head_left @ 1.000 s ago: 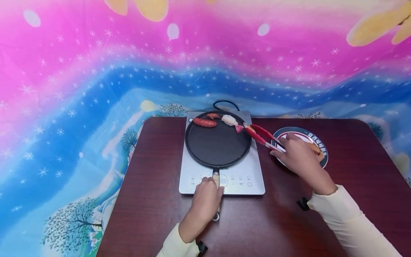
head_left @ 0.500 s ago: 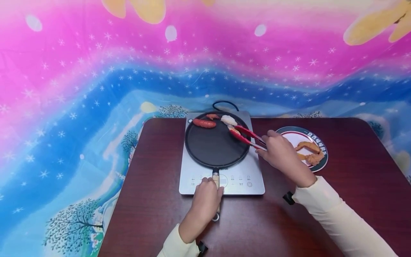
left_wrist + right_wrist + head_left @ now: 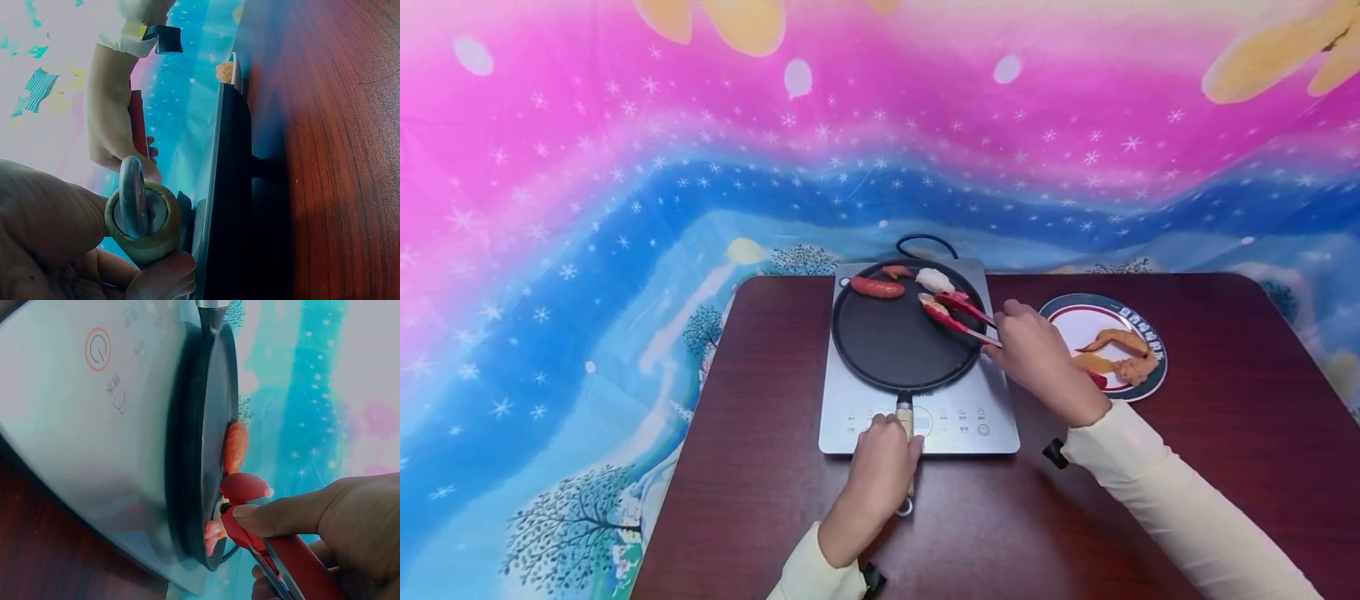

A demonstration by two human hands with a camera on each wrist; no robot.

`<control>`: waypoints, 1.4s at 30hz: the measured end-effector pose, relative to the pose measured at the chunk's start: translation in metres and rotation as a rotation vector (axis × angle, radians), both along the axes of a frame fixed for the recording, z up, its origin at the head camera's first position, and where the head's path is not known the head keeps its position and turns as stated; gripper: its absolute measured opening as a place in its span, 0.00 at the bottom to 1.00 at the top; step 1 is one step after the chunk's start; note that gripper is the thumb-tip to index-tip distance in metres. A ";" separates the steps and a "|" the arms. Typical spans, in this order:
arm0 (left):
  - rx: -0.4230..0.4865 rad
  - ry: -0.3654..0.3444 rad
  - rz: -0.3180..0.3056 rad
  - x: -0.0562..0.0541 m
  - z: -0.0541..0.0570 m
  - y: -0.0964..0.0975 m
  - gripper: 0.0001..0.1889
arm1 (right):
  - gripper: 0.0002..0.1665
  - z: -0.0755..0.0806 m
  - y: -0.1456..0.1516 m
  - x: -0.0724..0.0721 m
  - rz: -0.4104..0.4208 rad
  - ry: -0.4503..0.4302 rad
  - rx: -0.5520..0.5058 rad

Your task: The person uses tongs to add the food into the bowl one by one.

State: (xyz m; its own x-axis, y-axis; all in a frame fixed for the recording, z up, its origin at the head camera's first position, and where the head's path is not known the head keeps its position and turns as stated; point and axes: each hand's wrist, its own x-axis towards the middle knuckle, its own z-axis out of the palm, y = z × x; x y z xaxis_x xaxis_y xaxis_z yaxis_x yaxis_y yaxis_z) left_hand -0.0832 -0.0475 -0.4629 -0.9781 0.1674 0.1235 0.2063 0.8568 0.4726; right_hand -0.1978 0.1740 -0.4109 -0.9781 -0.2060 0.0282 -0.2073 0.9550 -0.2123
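Observation:
My left hand grips the wooden handle of a flat black frying pan. The handle's metal ring pokes out past my fingers. In my right hand is a pair of red tongs, its tips low over the pan's right side. A cream and red patch shows at those tips; I cannot tell whether it is food held between them. Right behind lies a white shrimp piece, its red tail overlapped by the tongs. A red scored sausage and a small reddish piece lie farther left.
Under the pan is a silver induction cooker with a black cable behind. A round plate on the right bears several fried and yellow pieces. Beyond the dark red table hangs a printed cloth.
My right hand has moved left from the plate, bringing the tongs' tips from the pan's right rim to over the pan. The left hand stays on the handle.

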 end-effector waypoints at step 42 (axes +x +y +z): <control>-0.001 -0.014 0.015 0.001 -0.002 0.000 0.16 | 0.24 -0.010 -0.006 -0.018 0.006 -0.017 -0.021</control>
State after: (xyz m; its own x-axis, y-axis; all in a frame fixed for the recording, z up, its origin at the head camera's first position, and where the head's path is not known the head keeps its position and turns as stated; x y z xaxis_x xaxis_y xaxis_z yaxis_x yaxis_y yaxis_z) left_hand -0.0825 -0.0472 -0.4649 -0.9822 0.1526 0.1093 0.1865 0.8601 0.4748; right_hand -0.2156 0.1680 -0.4211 -0.9772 -0.2118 0.0163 -0.2096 0.9490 -0.2357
